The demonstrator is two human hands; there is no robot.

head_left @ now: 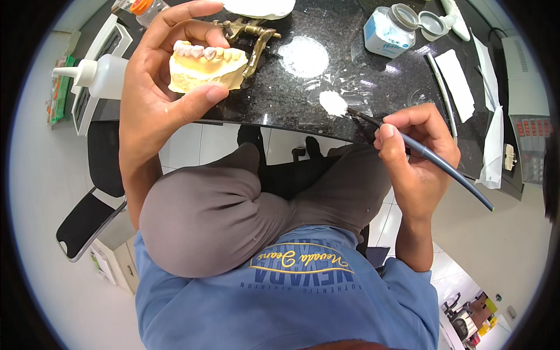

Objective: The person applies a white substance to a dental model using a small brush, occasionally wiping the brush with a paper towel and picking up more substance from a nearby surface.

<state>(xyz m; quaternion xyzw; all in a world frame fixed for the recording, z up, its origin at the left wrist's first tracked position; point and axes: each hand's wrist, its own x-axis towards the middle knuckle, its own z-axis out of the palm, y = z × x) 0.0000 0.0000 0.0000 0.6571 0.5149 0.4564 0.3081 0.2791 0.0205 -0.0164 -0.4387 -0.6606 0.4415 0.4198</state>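
Between thumb and fingers, my left hand (153, 87) grips a yellow plaster dental model (205, 71) with a row of whitish teeth along its upper edge. A brass articulator (255, 44) shows right beside the model; where the two join, I cannot make out. My right hand (421, 157) pinches a slim grey-blue brush (437, 160) like a pen. Its dark tip reaches a small mound of white paste or powder (333, 104) on the black speckled countertop (274, 102). Behind the mound spreads a round white powdery patch (304, 56).
An open jar (389, 30) stands at the back right, its flipped lid beside it. White paper strips (455, 84) lie along the right side. At left are a white squeeze bottle (107, 76) and an orange-capped container (142, 9). A white dish (259, 7) sits at the far edge.
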